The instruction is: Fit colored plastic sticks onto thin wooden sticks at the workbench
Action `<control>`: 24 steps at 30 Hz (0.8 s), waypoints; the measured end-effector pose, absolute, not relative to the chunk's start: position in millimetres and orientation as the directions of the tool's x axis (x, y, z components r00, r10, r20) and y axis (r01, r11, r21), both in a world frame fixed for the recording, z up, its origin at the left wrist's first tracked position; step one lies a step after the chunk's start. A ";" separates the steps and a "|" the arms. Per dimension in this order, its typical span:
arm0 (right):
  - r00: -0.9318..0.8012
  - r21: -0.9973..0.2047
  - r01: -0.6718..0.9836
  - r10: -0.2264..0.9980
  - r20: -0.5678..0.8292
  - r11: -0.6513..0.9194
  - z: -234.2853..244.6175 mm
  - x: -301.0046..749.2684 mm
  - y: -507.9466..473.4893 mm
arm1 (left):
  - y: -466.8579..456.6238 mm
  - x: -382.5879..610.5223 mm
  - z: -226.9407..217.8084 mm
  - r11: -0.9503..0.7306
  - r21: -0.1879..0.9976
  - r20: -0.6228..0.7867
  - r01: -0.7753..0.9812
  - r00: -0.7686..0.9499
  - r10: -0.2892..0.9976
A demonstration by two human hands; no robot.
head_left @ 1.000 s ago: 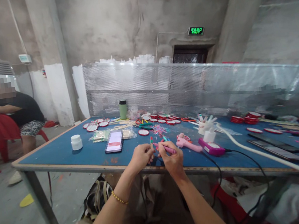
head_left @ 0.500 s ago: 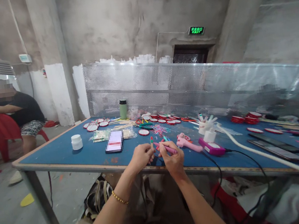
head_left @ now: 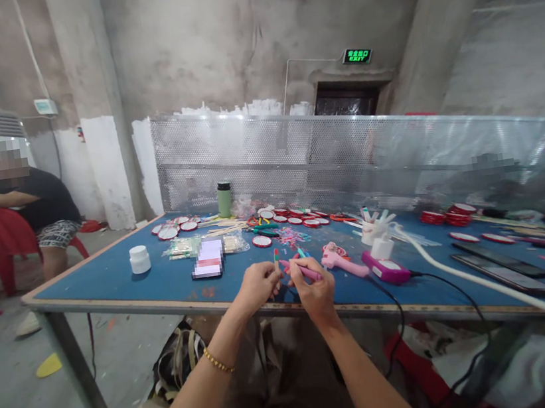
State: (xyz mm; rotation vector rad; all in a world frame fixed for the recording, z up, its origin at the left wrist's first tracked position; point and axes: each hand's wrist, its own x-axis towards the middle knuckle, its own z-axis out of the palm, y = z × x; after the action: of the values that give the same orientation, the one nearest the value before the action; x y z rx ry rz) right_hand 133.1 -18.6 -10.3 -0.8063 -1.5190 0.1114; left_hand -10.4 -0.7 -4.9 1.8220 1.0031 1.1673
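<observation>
My left hand [head_left: 258, 285] is closed at the near edge of the blue table [head_left: 111, 278], pinching a thin stick with a red tip [head_left: 275, 258] that points upward. My right hand [head_left: 314, 289] is closed beside it, gripping a pink pen-like tool [head_left: 301, 270] whose tip points left toward the stick. The two hands nearly touch. A gold bracelet sits on my left wrist.
Around the hands lie a pink glue gun [head_left: 341, 259], a pink and white device [head_left: 385, 263] with a black cable, a white jar [head_left: 140, 259], a phone [head_left: 208, 258], several red-rimmed round discs [head_left: 175, 229], a green bottle [head_left: 224, 199]. A perforated metal screen [head_left: 346, 154] backs the table. A person sits at left [head_left: 26, 203].
</observation>
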 end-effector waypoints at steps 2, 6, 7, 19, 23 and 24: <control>0.103 -0.527 0.402 0.535 0.839 0.749 -10.3 133.2 -19.0 | 0.6 -10.4 -5.9 -0.424 0.878 0.360 0.221 0.279 0.890; 0.094 -0.522 0.416 0.535 0.839 0.745 -10.6 133.4 -18.3 | 2.0 -10.1 -7.3 -0.426 0.877 0.363 0.222 0.276 0.890; 0.099 -0.519 0.423 0.531 0.841 0.743 -10.7 133.5 -18.0 | 2.2 -10.0 -7.5 -0.424 0.878 0.361 0.222 0.275 0.891; 0.106 -0.517 0.441 0.530 0.842 0.733 -9.6 132.8 -18.6 | 1.6 -9.8 -6.6 -0.424 0.876 0.359 0.229 0.276 0.892; 0.115 -0.532 0.419 0.538 0.835 0.736 -10.7 133.3 -18.0 | 1.6 -10.0 -6.4 -0.421 0.875 0.358 0.237 0.268 0.895; 0.109 -0.534 0.417 0.543 0.833 0.736 -10.9 133.3 -17.9 | 1.4 -10.0 -6.2 -0.419 0.877 0.355 0.237 0.268 0.895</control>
State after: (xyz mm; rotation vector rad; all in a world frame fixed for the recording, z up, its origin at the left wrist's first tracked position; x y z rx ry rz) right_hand 133.3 -17.9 -10.9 -0.8181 -1.5110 0.1098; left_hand -10.0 1.4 -6.2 1.8259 1.0276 1.1704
